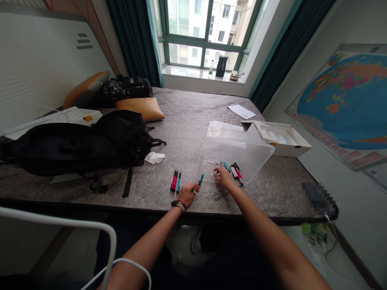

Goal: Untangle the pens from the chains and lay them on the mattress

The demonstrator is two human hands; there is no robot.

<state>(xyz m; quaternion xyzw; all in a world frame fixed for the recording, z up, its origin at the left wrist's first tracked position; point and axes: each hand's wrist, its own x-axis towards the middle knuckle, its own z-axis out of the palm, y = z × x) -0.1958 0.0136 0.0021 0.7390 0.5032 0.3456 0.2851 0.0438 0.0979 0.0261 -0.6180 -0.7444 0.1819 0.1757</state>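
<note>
My left hand (pixel 188 194), with a band on its wrist, is closed around a teal pen barrel (pixel 201 179) that points up and away. A short pale stick (pixel 195 192) also shows at its fingers. My right hand (pixel 223 177) reaches into a clear plastic bin (pixel 256 155) lying open toward me. Its fingers are bent together at the bin's near side; what they pinch, if anything, is too small to make out. Beside them in the bin are thin silver-white sticks (pixel 215 163), a teal piece (pixel 226 166) and red, white and black pen parts (pixel 238 173).
Left of my left hand lies a row of red and teal pens (pixel 175 182). A crumpled paper (pixel 155 157) and a black backpack (pixel 117 137) are farther left. Behind the bin stands an open white box (pixel 284 139). A dark blurred object (pixel 319 199) sits at the right edge.
</note>
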